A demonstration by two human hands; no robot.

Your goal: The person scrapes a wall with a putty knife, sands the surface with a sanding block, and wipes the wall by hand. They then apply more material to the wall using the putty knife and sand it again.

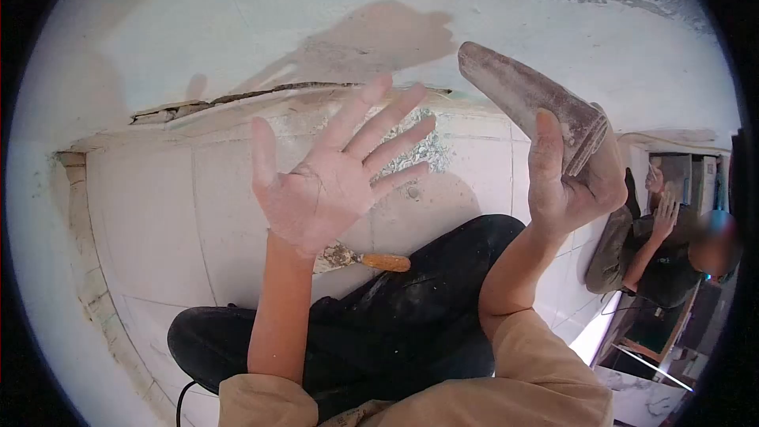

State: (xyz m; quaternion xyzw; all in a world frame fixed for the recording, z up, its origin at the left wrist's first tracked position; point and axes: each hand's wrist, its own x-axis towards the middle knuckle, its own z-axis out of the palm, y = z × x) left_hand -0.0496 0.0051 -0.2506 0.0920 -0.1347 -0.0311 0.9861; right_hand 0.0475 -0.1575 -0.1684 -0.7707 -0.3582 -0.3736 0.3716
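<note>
My left hand (320, 194) is raised with its palm showing and fingers spread, coated in pale dust, holding nothing. In my right hand (573, 182) is a folded sheet of brown sandpaper (526, 91), dusty and bent lengthwise, gripped at its lower end with my thumb across it. Its other end points up and left toward the wall. On the tiled floor behind my left wrist lies a putty knife (385, 262) with a wooden handle; its blade is smeared with plaster and partly hidden by my wrist.
Ahead stands a pale painted wall (237, 24), with a ragged crack (261, 96) along its base. Pale tiles (142, 221) cover the floor, with grey speckled debris (423, 146) near the wall. My dark-trousered legs (395, 316) are folded below. Another person (664, 261) sits at the right, hands raised.
</note>
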